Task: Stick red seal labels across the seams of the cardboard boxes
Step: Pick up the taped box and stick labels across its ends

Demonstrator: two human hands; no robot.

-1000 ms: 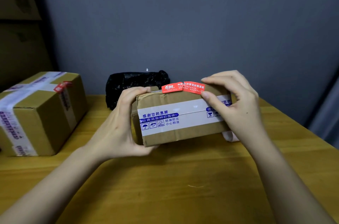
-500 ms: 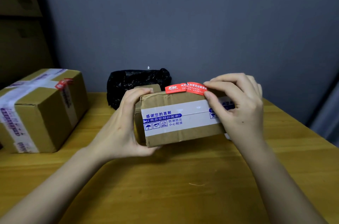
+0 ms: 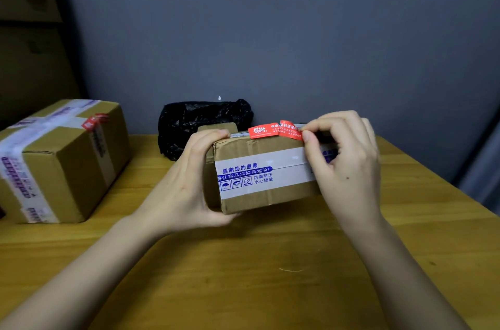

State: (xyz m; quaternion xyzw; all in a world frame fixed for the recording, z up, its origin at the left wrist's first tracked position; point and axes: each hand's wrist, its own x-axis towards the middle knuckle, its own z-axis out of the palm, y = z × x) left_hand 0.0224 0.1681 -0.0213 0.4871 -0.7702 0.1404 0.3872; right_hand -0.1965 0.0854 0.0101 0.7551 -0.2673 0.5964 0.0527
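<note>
Since half a second earlier the right hand (image 3: 349, 164) had curled tighter, thumb and forefinger closing onto the right end of the red seal label (image 3: 276, 130). Left to right: a larger taped box (image 3: 62, 159), already sealed in red, sat on the bench (image 3: 243, 275), well apart; a black bag (image 3: 200, 124) lay behind; the left hand (image 3: 186, 183) clamped the small box (image 3: 259, 172) by its left end. The label ran lengthwise along the box's top front edge, leftward from the right grip. Nothing obstructed. Judged next: press down over the seam.
</note>
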